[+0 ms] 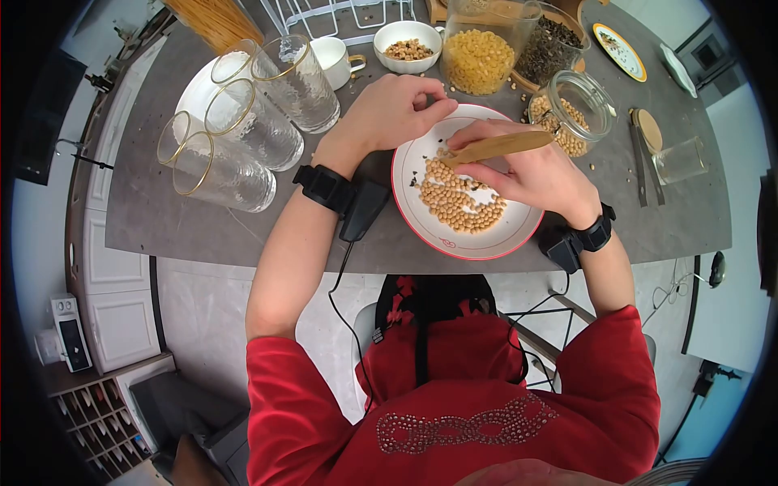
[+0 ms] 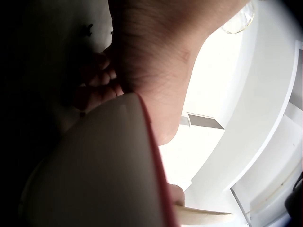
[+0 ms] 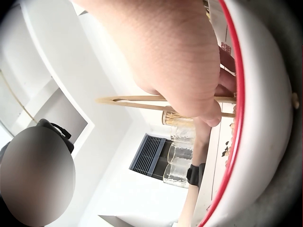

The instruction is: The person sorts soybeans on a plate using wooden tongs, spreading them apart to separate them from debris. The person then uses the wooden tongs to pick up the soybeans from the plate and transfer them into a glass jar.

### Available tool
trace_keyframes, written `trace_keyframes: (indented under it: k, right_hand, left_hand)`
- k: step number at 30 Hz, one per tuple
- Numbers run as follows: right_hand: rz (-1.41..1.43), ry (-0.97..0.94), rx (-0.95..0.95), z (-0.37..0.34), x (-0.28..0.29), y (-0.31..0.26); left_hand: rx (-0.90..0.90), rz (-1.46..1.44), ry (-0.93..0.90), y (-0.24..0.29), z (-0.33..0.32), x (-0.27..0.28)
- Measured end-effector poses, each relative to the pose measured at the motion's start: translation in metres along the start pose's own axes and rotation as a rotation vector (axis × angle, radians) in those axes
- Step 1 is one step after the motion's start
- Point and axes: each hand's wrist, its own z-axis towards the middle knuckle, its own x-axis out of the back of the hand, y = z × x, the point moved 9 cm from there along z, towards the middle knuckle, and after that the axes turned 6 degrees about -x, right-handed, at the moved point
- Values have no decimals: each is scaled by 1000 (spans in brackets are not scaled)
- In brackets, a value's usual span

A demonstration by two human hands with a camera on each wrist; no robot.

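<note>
A white plate with a red rim (image 1: 409, 212) holds chickpeas (image 1: 466, 212) and a few dark bits. My right hand (image 1: 535, 166) pinches wooden tweezers (image 1: 506, 146), whose tips point down among the chickpeas at the plate's upper left. In the right wrist view the tweezers (image 3: 135, 100) stick out behind the right hand (image 3: 184, 71), beside the red rim. Against the plate's upper-left edge is my left hand (image 1: 393, 113), its fingers loosely bent with nothing visible in them. The left wrist view shows the left hand (image 2: 156, 61) beside the plate (image 2: 99, 165), its fingers in shadow.
Several gold-rimmed glasses (image 1: 223, 174) stand at the left. Behind the plate are a white cup (image 1: 331, 61), a bowl of mixed bits (image 1: 389, 58) and a container of yellow pasta (image 1: 478, 61). An open jar of chickpeas (image 1: 567, 121) leans at the right, near metal tongs (image 1: 640, 166).
</note>
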Motion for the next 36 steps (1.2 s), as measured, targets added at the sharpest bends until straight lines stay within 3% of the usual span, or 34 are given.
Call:
trace_keyframes:
  k: [18,21,33,36]
  right_hand:
    - [32,-95,-61,2,-6,4]
    - [32,-109,-69,2,-6,5]
    - [28,-48,-34,1,-4,5]
    - [60,-39,-56,1,-3,6]
  left_hand:
    - [-108,134,49,9,-1,2]
    - [-3,146,-28,9,-1,2]
    - [44,111,-51,3,0,1]
    - [-49,59,32,5,-1,2]
